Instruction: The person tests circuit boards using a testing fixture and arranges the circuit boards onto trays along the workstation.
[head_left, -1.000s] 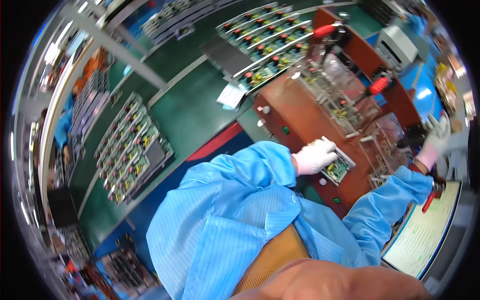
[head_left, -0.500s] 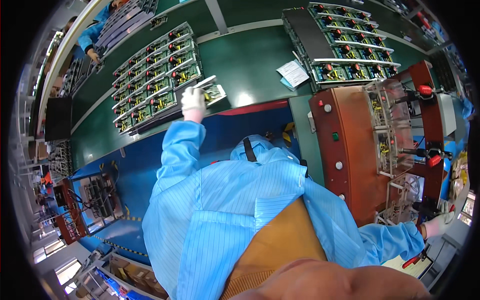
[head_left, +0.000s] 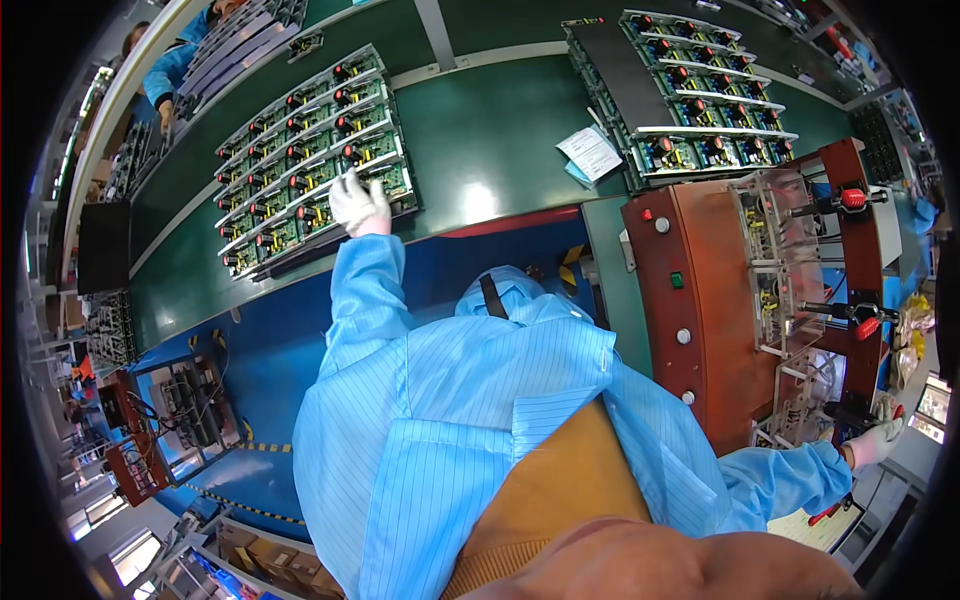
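Note:
My left hand (head_left: 360,205), in a white glove, is over the near right corner of a tray of circuit boards (head_left: 290,180) on the green bench. Its fingers are spread, and nothing shows gripped in them. Just beyond the fingertips lies a green circuit board (head_left: 396,182), in line with the tray's other boards. Far to the right, my gloved right hand (head_left: 874,443) is closed round the red-handled toggle clamp (head_left: 850,413) at the near end of a test fixture; the fingers partly cover the handle. Clear plastic plates (head_left: 782,255) make up the fixture's middle.
Right of centre stands a brown control box (head_left: 690,310) with knobs and buttons. Behind it sits another board tray (head_left: 715,95), with papers (head_left: 590,153) beside it. Two more red-handled clamps (head_left: 868,322) project from the fixture frame. A co-worker's hand (head_left: 166,115) works at the far left.
The circuit board that was tilted in my left hand now lies in the tray's near right corner. My left hand has shifted slightly left and its fingers have spread. My right hand stays at the clamp.

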